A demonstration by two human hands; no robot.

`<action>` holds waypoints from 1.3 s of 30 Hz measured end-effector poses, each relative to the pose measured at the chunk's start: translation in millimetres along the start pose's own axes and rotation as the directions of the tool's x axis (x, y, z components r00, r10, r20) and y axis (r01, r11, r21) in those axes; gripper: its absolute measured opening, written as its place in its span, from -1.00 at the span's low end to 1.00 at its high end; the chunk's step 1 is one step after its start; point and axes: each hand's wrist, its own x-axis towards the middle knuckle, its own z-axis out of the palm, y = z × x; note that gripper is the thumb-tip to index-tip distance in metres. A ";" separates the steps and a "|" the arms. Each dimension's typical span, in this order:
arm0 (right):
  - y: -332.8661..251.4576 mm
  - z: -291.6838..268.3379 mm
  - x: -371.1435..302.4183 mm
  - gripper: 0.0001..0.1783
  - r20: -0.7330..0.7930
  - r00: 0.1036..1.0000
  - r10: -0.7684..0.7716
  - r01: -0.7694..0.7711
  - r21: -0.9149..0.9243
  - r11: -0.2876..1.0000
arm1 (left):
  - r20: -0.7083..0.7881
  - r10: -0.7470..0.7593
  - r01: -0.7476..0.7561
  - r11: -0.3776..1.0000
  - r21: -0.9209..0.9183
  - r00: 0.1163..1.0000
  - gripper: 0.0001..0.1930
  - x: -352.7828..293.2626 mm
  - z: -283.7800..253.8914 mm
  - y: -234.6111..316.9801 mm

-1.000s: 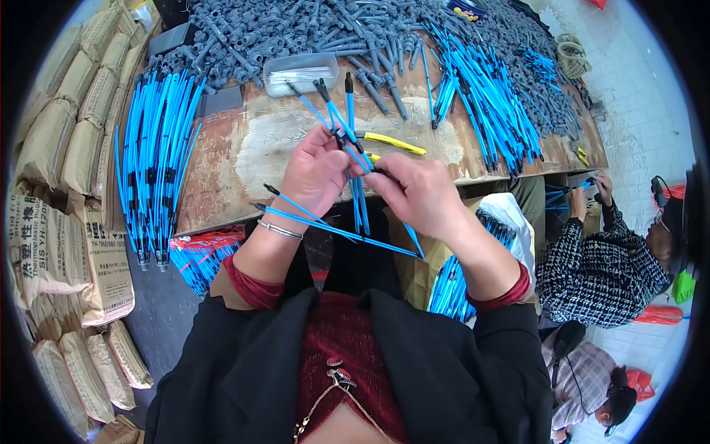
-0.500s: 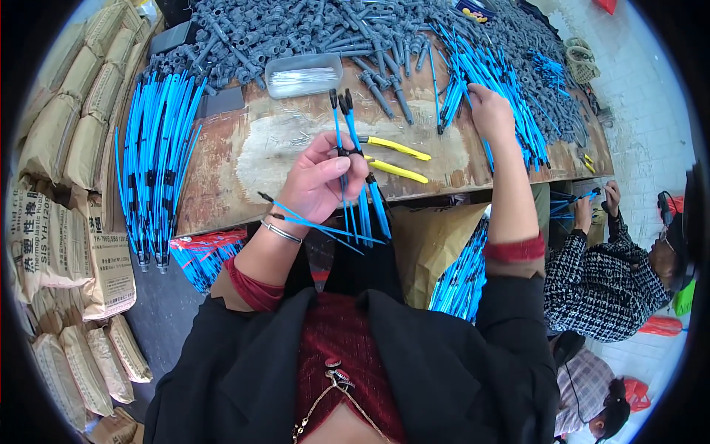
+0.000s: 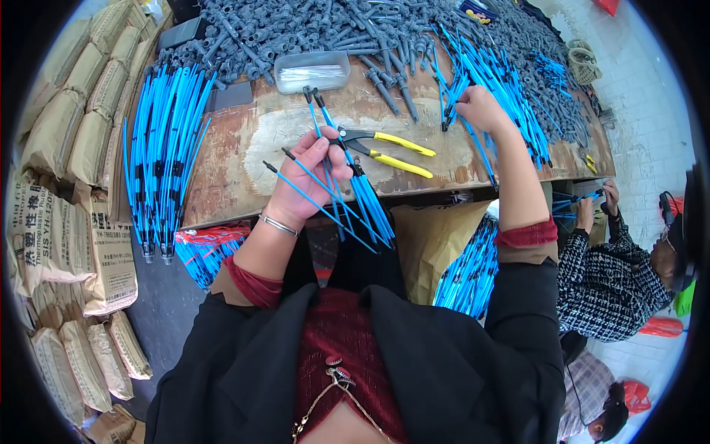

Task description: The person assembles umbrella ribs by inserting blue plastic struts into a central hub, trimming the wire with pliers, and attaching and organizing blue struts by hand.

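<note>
My left hand is closed around several thin blue rods with black tips and black collars. They fan out above and below the fingers, over the near table edge. Right beside that hand lie pliers with yellow handles. Farther right, my right hand pinches at the edge of a heap of blue rods. One blue rod slants down from under its fingers toward the near edge; the fingertips are partly hidden.
Grey plastic fittings pile up across the back. A clear tray of thin pins stands before them. Blue rods lie at left, beside stacked paper sacks. An open brown bag is below the table; another person works at right.
My left hand has shifted slightly left and down with its rods, leaving more of the pliers in view. My right hand has moved slightly left and down; a slanting rod now shows beneath it.
</note>
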 end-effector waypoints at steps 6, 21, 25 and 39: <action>-17.6 -27.4 -15.3 -0.81 -0.248 0.969 0.015 0.128 0.550 0.825 | 0.074 -0.067 0.069 0.997 -0.024 0.995 -0.81 2.2 -9.8 3.4; -62.8 57.7 -42.6 -0.76 -0.451 0.893 -0.003 -0.097 -0.197 0.976 | -0.039 -0.043 0.048 0.991 0.121 0.998 -0.84 2.5 -0.2 -2.3; -43.6 55.8 -40.3 -0.77 -0.387 0.921 -0.039 -0.149 -0.443 0.884 | -0.010 -0.052 0.053 0.991 0.125 0.999 -0.84 0.4 -5.0 -1.8; -139.2 -20.3 -149.8 -0.74 -0.097 0.950 -0.297 0.290 0.626 0.724 | 0.080 -0.077 0.073 0.996 0.050 0.994 -0.82 13.8 33.8 -5.2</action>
